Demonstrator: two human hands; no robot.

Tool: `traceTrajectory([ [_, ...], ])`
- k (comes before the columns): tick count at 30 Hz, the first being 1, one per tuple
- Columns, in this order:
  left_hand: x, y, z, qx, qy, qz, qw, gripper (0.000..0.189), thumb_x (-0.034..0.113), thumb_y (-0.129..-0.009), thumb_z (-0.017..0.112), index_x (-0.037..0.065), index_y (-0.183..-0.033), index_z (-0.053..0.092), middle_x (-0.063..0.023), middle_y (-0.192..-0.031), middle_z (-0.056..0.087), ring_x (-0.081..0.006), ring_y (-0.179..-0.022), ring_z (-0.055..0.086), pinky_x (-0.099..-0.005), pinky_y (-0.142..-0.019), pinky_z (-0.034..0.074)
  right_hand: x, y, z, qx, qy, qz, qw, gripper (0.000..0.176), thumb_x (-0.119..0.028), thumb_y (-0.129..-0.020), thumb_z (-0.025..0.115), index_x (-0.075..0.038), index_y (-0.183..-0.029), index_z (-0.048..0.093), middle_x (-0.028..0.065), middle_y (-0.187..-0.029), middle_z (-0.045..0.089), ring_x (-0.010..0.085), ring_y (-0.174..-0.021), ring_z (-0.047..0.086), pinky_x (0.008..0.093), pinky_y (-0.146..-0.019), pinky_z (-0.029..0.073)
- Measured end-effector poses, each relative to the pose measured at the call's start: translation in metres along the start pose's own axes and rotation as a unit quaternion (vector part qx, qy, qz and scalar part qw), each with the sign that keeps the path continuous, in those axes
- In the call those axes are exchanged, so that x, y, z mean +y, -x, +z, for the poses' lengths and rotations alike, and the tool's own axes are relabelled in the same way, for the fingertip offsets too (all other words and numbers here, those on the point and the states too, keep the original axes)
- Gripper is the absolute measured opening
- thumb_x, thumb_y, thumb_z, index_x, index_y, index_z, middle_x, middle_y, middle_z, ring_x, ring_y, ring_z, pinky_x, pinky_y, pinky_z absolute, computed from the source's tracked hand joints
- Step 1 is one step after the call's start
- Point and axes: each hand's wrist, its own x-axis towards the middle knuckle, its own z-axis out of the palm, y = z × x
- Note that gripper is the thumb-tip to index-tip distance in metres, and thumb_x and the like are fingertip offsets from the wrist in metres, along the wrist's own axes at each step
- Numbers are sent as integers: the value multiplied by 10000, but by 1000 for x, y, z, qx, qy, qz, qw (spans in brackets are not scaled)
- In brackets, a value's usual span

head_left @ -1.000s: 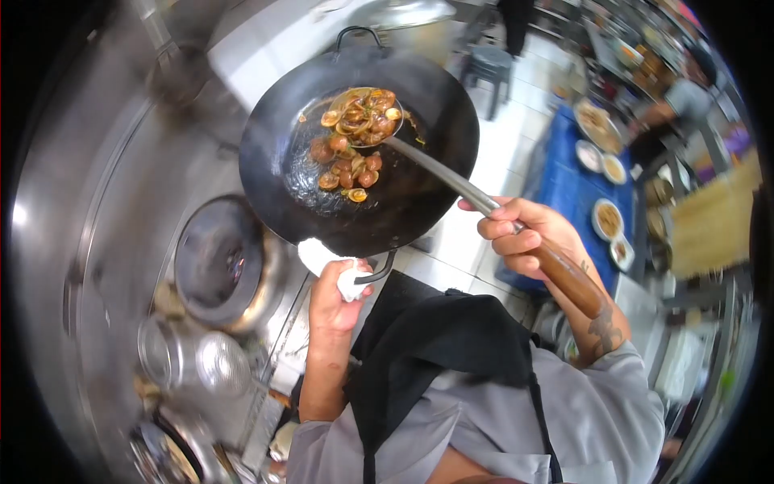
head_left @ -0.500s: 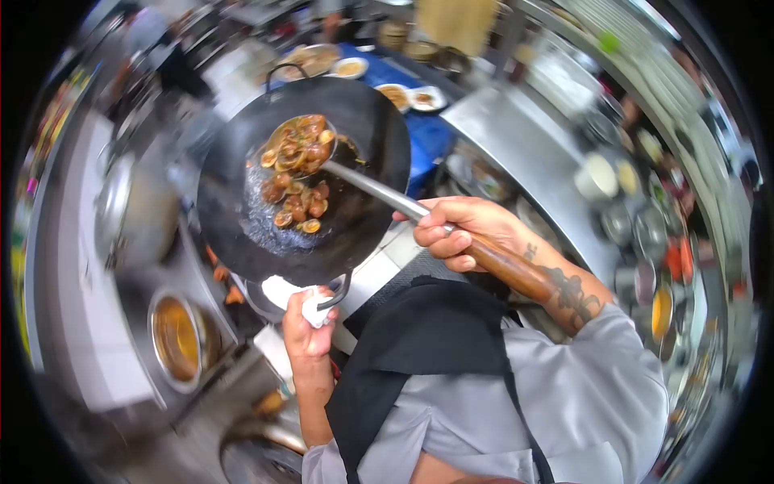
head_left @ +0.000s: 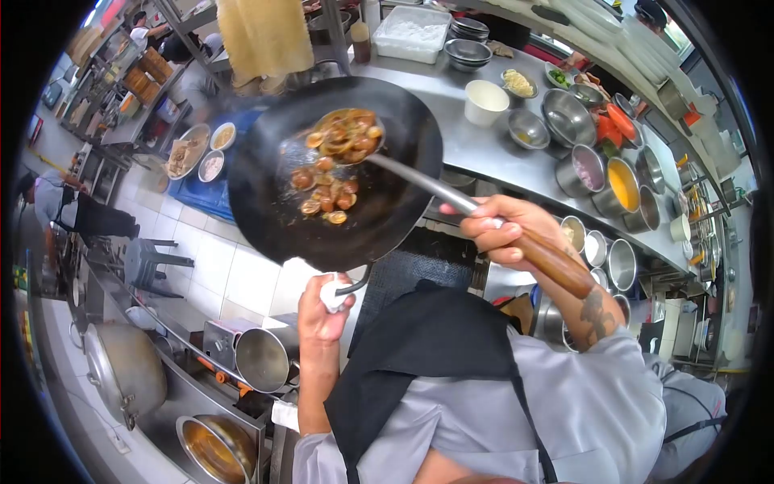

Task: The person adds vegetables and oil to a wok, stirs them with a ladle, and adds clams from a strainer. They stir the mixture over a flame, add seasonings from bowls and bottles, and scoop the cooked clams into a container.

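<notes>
My left hand (head_left: pixel 322 315) is closed around the loop handle of a black wok (head_left: pixel 262 194), with a folded white cloth (head_left: pixel 331 294) between palm and metal. The wok is off any burner, held in the air in front of me. In my right hand (head_left: pixel 512 228) is a ladle (head_left: pixel 423 184) with a steel shaft and wooden grip. Its bowl, over the wok, is heaped with brown glazed food pieces (head_left: pixel 347 135) that look like mushrooms or small sausages, too small to name surely. More pieces (head_left: pixel 326 194) lie on the wok's dark, oily surface just below.
On the right, a steel counter (head_left: pixel 451 105) carries a white tub (head_left: pixel 486 103), metal bowls (head_left: pixel 568 115) and an orange-filled pot (head_left: pixel 622 184). Filled dishes (head_left: pixel 189 151) stand on a blue surface at left. Below are a stool (head_left: pixel 153 264), a pot (head_left: pixel 264 359) and a co-worker (head_left: pixel 68 202) further off.
The view has swung right, bringing the steel counter nearer the middle. Wok and ladle have moved along with my hands, away from the stove side. Both grips are the same.
</notes>
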Motion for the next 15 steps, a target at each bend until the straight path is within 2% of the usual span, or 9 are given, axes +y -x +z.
traceTrajectory([
  [1,19,14,-4,-8,-4,-20,1000,96,102,-858,522,27,-897,569,-115,-797,611,-207,-672,585,-319,-508,448,22,5,20,-6,11,-29,999,399,-70,-958,322,89,-1320,371,52,-771,408,73,-495,469,280,-396,462],
  [2,-7,-15,20,-9,-17,-36,999,81,91,-860,514,46,-914,554,-101,-794,602,-190,-662,587,-307,-497,459,-20,26,-2,-33,8,-34,999,315,-84,-961,386,57,-1242,398,57,-806,430,70,-517,452,271,-411,429],
  [3,-17,-30,40,-6,-26,-39,999,76,91,-859,515,47,-908,553,-101,-790,601,-190,-658,584,-306,-498,457,-45,41,-10,-38,8,-49,998,320,-81,-958,377,58,-1245,402,57,-802,428,72,-515,455,280,-406,431],
  [5,-29,-50,64,-2,-37,-51,998,67,92,-859,517,49,-897,553,-102,-781,600,-190,-651,578,-305,-498,453,-74,65,-14,-18,-1,-96,995,331,-72,-947,357,59,-1247,412,55,-787,425,82,-502,463,304,-393,431],
  [8,-27,-58,75,3,-35,-66,997,63,92,-852,523,55,-897,547,-100,-765,594,-188,-640,574,-303,-493,447,-88,92,-1,-11,1,-158,987,333,-86,-952,348,53,-1250,403,54,-780,427,84,-492,459,293,-381,414],
  [12,-51,-80,90,16,-58,-47,997,57,91,-838,545,44,-867,559,-100,-743,605,-196,-642,576,-318,-501,430,-151,117,-41,62,73,-226,969,279,-81,-947,386,31,-1200,423,29,-747,430,46,-466,431,273,-353,398],
  [13,-55,-83,93,17,-63,-44,997,57,90,-839,546,46,-874,556,-100,-741,604,-195,-642,577,-318,-500,428,-165,118,-57,76,133,-241,958,250,-95,-949,413,9,-1174,443,11,-745,445,25,-471,426,239,-370,377],
  [15,-55,-71,101,17,-72,-43,996,58,91,-840,550,53,-884,557,-97,-741,606,-194,-651,581,-320,-499,424,-176,121,-69,167,194,-278,926,286,-91,-946,410,17,-1208,451,-10,-735,437,7,-478,430,206,-366,373],
])
